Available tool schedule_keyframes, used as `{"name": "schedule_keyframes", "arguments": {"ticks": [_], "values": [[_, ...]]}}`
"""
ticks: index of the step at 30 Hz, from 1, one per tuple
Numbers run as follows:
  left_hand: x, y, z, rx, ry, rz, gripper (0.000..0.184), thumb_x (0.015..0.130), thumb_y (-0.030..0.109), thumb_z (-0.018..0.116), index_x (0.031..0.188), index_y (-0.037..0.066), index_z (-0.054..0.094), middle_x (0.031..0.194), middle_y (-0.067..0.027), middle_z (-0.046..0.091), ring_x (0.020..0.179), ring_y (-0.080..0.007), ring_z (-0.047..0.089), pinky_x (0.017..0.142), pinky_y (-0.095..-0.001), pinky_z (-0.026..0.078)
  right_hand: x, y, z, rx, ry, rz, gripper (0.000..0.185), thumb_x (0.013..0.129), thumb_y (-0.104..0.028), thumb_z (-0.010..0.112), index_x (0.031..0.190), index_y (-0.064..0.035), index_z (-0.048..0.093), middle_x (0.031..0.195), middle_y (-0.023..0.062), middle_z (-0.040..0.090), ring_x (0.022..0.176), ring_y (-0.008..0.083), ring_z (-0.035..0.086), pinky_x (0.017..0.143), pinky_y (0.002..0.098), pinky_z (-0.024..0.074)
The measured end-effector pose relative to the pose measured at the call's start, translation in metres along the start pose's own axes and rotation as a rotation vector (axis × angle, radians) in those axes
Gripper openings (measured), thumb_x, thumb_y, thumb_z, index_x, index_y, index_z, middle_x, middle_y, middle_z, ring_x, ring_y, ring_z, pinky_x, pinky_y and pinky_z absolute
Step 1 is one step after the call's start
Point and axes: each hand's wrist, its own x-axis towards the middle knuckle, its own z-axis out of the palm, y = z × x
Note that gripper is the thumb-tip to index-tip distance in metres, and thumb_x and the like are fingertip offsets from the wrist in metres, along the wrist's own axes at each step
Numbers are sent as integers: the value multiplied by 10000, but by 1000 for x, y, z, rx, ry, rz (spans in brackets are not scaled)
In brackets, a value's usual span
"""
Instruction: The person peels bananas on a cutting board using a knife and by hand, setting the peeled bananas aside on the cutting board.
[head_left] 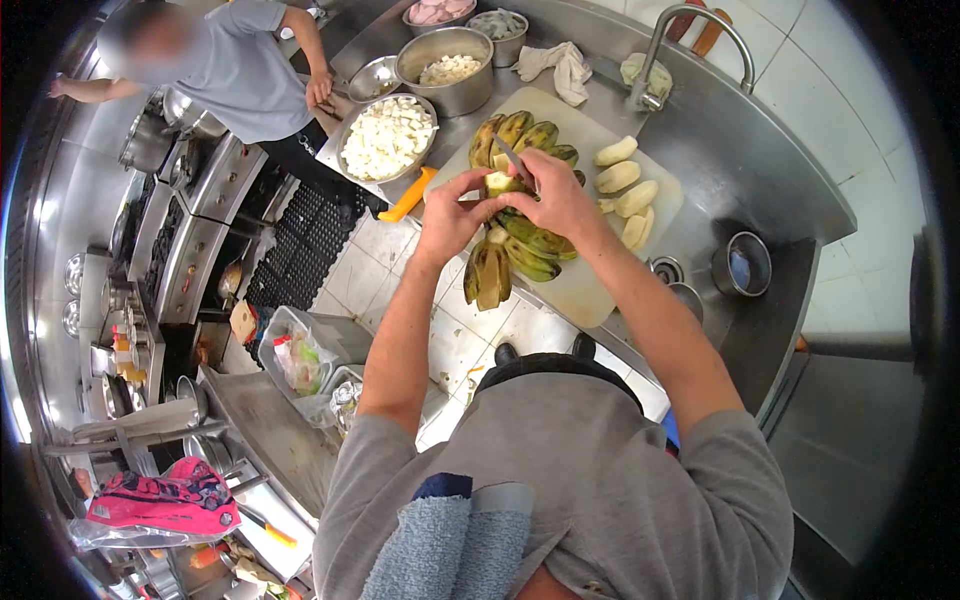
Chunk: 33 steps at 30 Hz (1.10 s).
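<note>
Both hands meet over a pale cutting board [565, 295]. My left hand [452, 215] pinches a green plantain [499, 184] whose pale cut end shows. My right hand [556, 198] is closed around a small knife [511, 158], its blade against the plantain, and its fingers also touch the fruit. Beneath and behind the hands lies a bunch of green-yellow unpeeled plantains [532, 243]. Brownish-green peel [488, 273] hangs at the near board edge. Several peeled plantains [619, 178] rest on the board's right side. A yellow-handled knife [409, 194] sits left of my left hand.
A bowl of white cubes [388, 138] and a steel pot of chopped pieces [447, 72] stand at the back left. Behind the board are a cloth [560, 72] and a faucet [655, 65]. A small metal bowl [742, 265] is right. A person [235, 70] stands left.
</note>
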Motion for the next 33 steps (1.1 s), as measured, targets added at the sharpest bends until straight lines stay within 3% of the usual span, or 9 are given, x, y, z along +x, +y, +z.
{"name": "schedule_keyframes", "arguments": {"ticks": [8, 13, 17, 22, 25, 31, 33], "values": [[8, -13, 3, 56, 92, -13, 442, 814, 147, 809, 1201, 13, 643, 1009, -83, 729, 933, -127, 682, 750, -306, 585, 5, 16, 5, 17, 57, -17, 332, 776, -185, 792, 883, -17, 526, 759, 94, 490, 656, 235, 463, 603, 350, 401], [5, -26, 4, -102, 63, 16, 432, 841, 91, 774, 1230, -1, 610, 1033, -82, 713, 954, -139, 670, 821, -305, 561, 5, 5, -3, 78, -13, 14, 303, 799, -159, 770, 840, -9, 510, 766, 93, 487, 673, 241, 472, 622, 356, 406], [-2, -31, -3, -312, -36, -37, 414, 882, -6, 700, 1263, -11, 540, 1127, -79, 667, 1062, -152, 628, 924, -294, 509, 7, 4, -5, 18, -139, -61, 288, 779, -118, 756, 834, 22, 510, 790, 124, 514, 720, 307, 507, 662, 391, 422], [-3, -30, -8, -324, -88, -22, 398, 891, -22, 682, 1259, -8, 532, 1138, -78, 653, 1086, -155, 609, 939, -297, 496, 19, 12, -11, -72, -280, -205, 309, 714, -103, 771, 842, 47, 534, 829, 168, 554, 797, 386, 552, 702, 441, 441], [0, -36, -10, -339, -121, 5, 406, 896, -21, 676, 1271, -9, 521, 1153, -81, 649, 1088, -156, 606, 936, -301, 497, 22, 12, -12, -140, -366, -162, 292, 715, -99, 770, 850, 45, 556, 842, 169, 567, 823, 391, 567, 715, 452, 449], [-2, -43, -13, -435, -99, -73, 437, 893, -11, 686, 1294, -6, 515, 1176, -103, 658, 1103, -177, 619, 958, -323, 504, 18, 24, -15, -112, -329, -366, 246, 740, -81, 754, 840, 25, 556, 841, 165, 580, 818, 391, 576, 709, 452, 450], [0, -41, -15, -423, -86, -66, 437, 893, -2, 690, 1294, -4, 515, 1180, -100, 657, 1118, -182, 616, 963, -328, 503, 9, 25, -29, -120, -381, -273, 243, 742, -71, 750, 852, 24, 555, 846, 161, 582, 822, 387, 579, 704, 446, 454]]}}
